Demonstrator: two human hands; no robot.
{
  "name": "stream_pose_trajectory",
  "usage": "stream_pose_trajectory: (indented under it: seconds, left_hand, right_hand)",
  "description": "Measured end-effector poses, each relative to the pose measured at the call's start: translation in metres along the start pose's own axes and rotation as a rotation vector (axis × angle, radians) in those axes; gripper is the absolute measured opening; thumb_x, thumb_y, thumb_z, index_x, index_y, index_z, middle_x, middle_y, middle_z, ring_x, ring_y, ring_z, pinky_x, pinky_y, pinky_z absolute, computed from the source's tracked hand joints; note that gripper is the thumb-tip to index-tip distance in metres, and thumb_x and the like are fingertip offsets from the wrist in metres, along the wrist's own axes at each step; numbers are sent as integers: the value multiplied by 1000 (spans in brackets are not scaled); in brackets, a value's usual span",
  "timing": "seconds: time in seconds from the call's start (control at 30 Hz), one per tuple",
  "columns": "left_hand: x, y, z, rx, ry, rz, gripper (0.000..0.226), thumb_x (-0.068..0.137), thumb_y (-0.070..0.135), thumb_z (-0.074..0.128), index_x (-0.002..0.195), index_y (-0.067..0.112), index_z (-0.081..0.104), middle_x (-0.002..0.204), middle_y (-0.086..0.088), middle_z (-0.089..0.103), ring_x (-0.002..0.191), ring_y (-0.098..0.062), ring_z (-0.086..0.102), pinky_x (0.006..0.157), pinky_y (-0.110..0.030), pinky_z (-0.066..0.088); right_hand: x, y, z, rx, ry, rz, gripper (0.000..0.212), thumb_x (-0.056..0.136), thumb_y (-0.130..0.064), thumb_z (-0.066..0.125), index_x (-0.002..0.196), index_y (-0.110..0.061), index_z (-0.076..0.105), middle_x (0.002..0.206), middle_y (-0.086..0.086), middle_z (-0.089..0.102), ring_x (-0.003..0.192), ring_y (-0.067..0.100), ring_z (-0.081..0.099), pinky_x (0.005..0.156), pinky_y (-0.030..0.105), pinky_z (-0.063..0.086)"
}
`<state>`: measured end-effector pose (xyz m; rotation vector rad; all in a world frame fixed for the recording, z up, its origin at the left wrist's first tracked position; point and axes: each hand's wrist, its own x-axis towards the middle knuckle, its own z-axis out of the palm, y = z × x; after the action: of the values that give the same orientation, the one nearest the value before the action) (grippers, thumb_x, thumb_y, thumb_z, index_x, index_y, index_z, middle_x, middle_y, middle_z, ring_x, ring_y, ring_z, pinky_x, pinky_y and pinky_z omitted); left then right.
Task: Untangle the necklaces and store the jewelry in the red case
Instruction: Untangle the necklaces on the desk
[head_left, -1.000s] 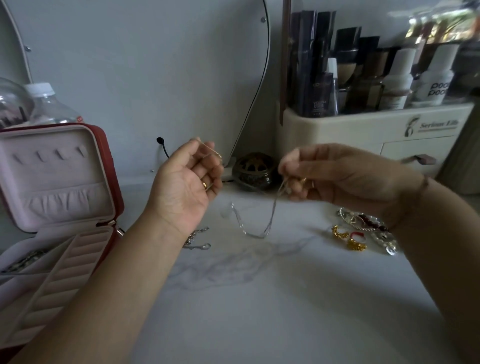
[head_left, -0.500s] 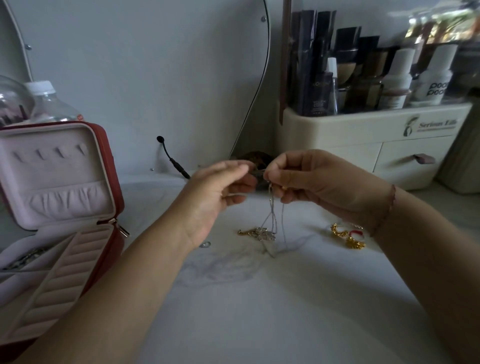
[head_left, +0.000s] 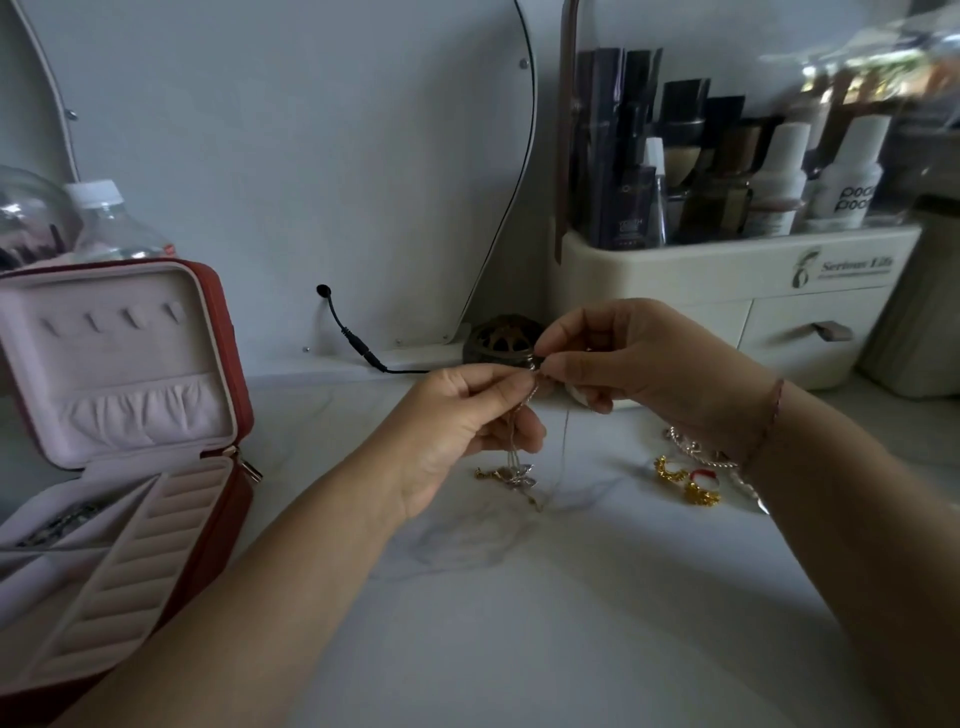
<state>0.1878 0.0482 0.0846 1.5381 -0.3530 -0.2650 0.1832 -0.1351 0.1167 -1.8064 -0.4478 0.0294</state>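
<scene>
- Left hand (head_left: 457, 431): fingers curled, thumb and forefinger pinching the necklaces (head_left: 517, 474) near their top end; raised over the tabletop (head_left: 519, 613), right of the red case (head_left: 221, 332).
- Right hand (head_left: 639, 358): thumb and forefinger pinching the same strands, fingertips meeting those of the left hand; further right of the case.
- Necklaces: thin silver strands hanging from the shared pinch to a knotted clump with a gold-coloured piece, which lies on the tabletop; right of the case, well apart from it.
- Red case: open, lid upright, pale pink lining, ribbed ring rolls along the tray's right side. One dark, chain-like item (head_left: 62, 519) in a left compartment; kind cannot be told.
- Gold earrings (head_left: 670, 470), two, with a red ring (head_left: 704, 475) between them: far right of the case, beside the right wrist.
- Silver chain (head_left: 688, 448): same area, partly hidden by that wrist.
- Cosmetics organiser (head_left: 727, 291): cream, with drawers, far right of the case at the back.
</scene>
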Motion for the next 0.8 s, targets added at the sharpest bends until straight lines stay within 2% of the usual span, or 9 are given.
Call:
stream_pose_trajectory:
  seconds: [0.1, 0.23, 0.37, 0.5, 0.57, 0.73, 0.8]
  left_hand:
    - [1, 1, -3, -92, -4, -29, 19, 94, 19, 52, 92, 8, 67, 74, -9, 73, 70, -21, 71, 75, -31, 56]
    - [5, 1, -4, -185, 17, -45, 20, 98, 17, 48, 95, 6, 64, 89, -14, 74, 82, -24, 72, 79, -32, 57]
    - [7, 2, -9, -283, 96, -36, 23, 100, 15, 43, 89, 8, 63, 85, -10, 75, 78, -20, 72, 70, -28, 57]
    - [8, 4, -19, -404, 157, -38, 24, 101, 17, 41, 92, 9, 62, 85, -8, 75, 78, -18, 73, 74, -29, 55]
    - [9, 5, -23, -448, 180, -46, 24, 102, 17, 41, 93, 9, 61, 84, -6, 75, 77, -17, 73, 77, -31, 53]
    - [9, 8, -25, -478, 264, -39, 25, 102, 17, 41, 91, 9, 62, 80, -5, 75, 77, -17, 70, 71, -26, 54]
    - [10, 7, -26, -465, 300, -31, 25, 102, 17, 42, 89, 9, 62, 78, -4, 75, 77, -17, 68, 69, -25, 54]
  right_hand:
    - [1, 1, -1, 83, 11, -5, 13, 83, 0, 61, 92, -9, 66, 74, 9, 65, 55, 11, 54, 54, 20, 47]
    - [-1, -2, -3, 250, -13, -7, 17, 75, -6, 60, 92, -8, 64, 70, 4, 62, 58, 9, 54, 56, 18, 48]
    - [-5, -11, -7, 475, -40, -46, 16, 79, -5, 54, 93, -8, 62, 72, 4, 61, 59, 8, 53, 56, 16, 48]
    - [-9, -36, -17, 627, -86, -132, 14, 88, -6, 47, 92, -11, 60, 76, 2, 59, 61, 6, 50, 58, 16, 47]
    - [-10, -53, -23, 662, -109, -181, 12, 88, -8, 48, 90, -12, 59, 76, 0, 58, 61, 4, 49, 58, 14, 46]
    - [-25, -104, -34, 664, -67, -293, 13, 87, -14, 50, 81, -16, 61, 74, -5, 58, 62, 1, 47, 59, 10, 43]
    - [-27, -119, -43, 639, -46, -334, 9, 89, -15, 51, 81, -17, 56, 75, -5, 57, 63, 0, 47, 60, 10, 43]
